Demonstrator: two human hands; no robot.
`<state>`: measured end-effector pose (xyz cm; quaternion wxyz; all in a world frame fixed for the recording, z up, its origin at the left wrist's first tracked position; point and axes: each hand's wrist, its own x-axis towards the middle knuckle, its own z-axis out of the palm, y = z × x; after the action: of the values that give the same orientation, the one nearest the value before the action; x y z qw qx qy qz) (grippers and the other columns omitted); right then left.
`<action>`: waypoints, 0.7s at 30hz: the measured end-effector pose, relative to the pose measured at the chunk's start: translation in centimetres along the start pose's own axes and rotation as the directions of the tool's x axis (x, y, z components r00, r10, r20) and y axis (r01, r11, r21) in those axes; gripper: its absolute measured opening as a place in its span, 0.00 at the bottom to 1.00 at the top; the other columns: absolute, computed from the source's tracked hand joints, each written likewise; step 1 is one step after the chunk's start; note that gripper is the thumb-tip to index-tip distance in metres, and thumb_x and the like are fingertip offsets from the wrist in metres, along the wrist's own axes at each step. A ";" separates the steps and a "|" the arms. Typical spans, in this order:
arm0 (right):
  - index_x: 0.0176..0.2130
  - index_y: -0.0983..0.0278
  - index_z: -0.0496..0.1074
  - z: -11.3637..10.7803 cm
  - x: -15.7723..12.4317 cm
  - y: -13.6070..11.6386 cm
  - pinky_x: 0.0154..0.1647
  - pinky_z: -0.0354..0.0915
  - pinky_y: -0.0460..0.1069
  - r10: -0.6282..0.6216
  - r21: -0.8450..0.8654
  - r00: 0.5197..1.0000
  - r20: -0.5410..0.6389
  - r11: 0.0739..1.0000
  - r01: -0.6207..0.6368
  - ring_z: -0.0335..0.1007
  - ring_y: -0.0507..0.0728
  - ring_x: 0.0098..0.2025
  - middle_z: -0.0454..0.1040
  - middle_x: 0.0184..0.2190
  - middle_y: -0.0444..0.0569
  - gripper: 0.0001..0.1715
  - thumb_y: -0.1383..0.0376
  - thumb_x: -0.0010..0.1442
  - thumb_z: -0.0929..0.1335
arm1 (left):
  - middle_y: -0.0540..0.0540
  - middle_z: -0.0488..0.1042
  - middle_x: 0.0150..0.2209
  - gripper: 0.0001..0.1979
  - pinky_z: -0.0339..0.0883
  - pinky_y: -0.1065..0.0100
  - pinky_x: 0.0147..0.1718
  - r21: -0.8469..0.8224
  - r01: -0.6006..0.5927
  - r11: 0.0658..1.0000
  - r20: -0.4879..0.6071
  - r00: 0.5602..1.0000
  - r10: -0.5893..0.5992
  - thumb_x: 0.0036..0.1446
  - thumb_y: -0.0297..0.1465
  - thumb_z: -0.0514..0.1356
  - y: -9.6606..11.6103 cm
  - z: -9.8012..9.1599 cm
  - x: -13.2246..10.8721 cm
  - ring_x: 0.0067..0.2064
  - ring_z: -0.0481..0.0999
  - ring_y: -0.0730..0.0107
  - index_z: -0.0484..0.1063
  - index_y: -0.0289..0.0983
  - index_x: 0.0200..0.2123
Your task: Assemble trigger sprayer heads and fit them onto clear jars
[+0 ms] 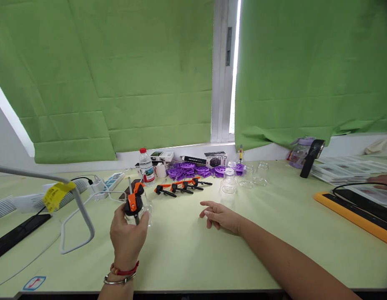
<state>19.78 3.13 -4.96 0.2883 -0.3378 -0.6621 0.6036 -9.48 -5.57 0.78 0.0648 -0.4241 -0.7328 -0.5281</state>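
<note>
My left hand is closed around a black and orange part with a metal rod, held above the table. A second orange and black piece shows just behind it, and I cannot tell whether it is attached. Close by, a clear cup is partly hidden by the hand. My right hand hovers low over the table with fingers loosely spread and nothing in them. Beyond it, several similar black and orange parts lie in a row. Upside-down clear cups stand near the right hand.
Purple plastic pieces are heaped by the window, beside a red-capped bottle and small boxes. A grey metal tube frame and cables are at left. On the right, a co-worker's hand is near an orange-edged paper trimmer.
</note>
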 end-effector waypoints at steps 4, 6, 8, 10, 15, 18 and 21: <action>0.60 0.63 0.55 0.0 0.0 0.0 0.21 0.57 0.43 0.002 -0.005 1.000 0.000 1.000 -0.002 0.71 0.50 0.31 0.70 0.46 0.56 0.32 0.54 0.62 0.65 | 0.43 0.74 0.41 0.28 0.67 0.56 0.44 0.057 0.102 0.993 0.016 0.995 -0.103 0.44 0.42 0.62 -0.7 -0.5 0.4 0.42 0.74 0.54 0.64 0.39 0.48; 0.60 0.62 0.56 0.0 0.0 0.0 0.21 0.58 0.43 0.001 -0.005 1.000 0.002 1.000 -0.001 0.71 0.50 0.31 0.70 0.46 0.56 0.31 0.54 0.62 0.65 | 0.44 0.74 0.36 0.28 0.67 0.56 0.42 0.095 0.166 0.982 0.048 0.984 -0.171 0.44 0.42 0.62 -0.9 -0.6 0.7 0.38 0.74 0.55 0.64 0.39 0.49; 0.60 0.62 0.56 -0.1 0.0 0.0 0.21 0.58 0.43 0.001 -0.005 1.000 0.000 1.000 -0.001 0.71 0.50 0.31 0.70 0.47 0.55 0.31 0.54 0.62 0.65 | 0.46 0.73 0.32 0.28 0.68 0.57 0.39 0.125 0.220 0.968 0.090 0.969 -0.231 0.44 0.42 0.62 -1.1 -0.7 1.1 0.35 0.74 0.56 0.64 0.39 0.48; 0.60 0.62 0.56 -0.1 -0.1 0.0 0.21 0.58 0.43 0.004 -0.005 1.000 0.000 1.000 -0.004 0.71 0.50 0.32 0.70 0.47 0.55 0.31 0.54 0.62 0.65 | 0.47 0.72 0.30 0.27 0.67 0.58 0.37 0.146 0.243 0.959 0.114 0.959 -0.260 0.44 0.42 0.62 -1.4 -0.6 1.4 0.34 0.74 0.56 0.64 0.40 0.47; 0.60 0.62 0.56 -0.1 -0.1 0.0 0.21 0.58 0.43 0.005 -0.007 1.000 0.003 1.000 -0.005 0.71 0.50 0.32 0.70 0.47 0.56 0.31 0.54 0.62 0.65 | 0.48 0.70 0.28 0.28 0.67 0.61 0.34 0.184 0.237 0.954 0.132 0.956 -0.263 0.44 0.44 0.62 -2.4 -0.3 2.0 0.32 0.73 0.57 0.63 0.39 0.48; 0.60 0.62 0.56 0.0 -0.1 -0.1 0.21 0.58 0.43 0.006 -0.011 1.000 0.003 1.000 -0.006 0.71 0.50 0.32 0.70 0.47 0.56 0.31 0.54 0.62 0.64 | 0.49 0.69 0.26 0.28 0.66 0.62 0.31 0.191 0.211 0.959 0.149 0.959 -0.240 0.45 0.45 0.61 -3.0 -0.1 2.5 0.30 0.72 0.58 0.62 0.39 0.49; 0.60 0.62 0.56 0.0 -0.1 -0.1 0.21 0.58 0.43 0.010 -0.012 1.000 0.003 1.000 -0.010 0.71 0.50 0.32 0.70 0.47 0.55 0.31 0.54 0.62 0.64 | 0.49 0.68 0.26 0.29 0.65 0.63 0.29 0.205 0.165 0.965 0.179 0.963 -0.203 0.46 0.45 0.61 -3.6 -0.1 3.1 0.30 0.72 0.58 0.62 0.38 0.50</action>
<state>19.85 3.08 -4.88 0.2824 -0.3418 -0.6646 0.6015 -13.89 -4.22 -0.08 -0.0182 -0.3965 -0.8186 -0.4151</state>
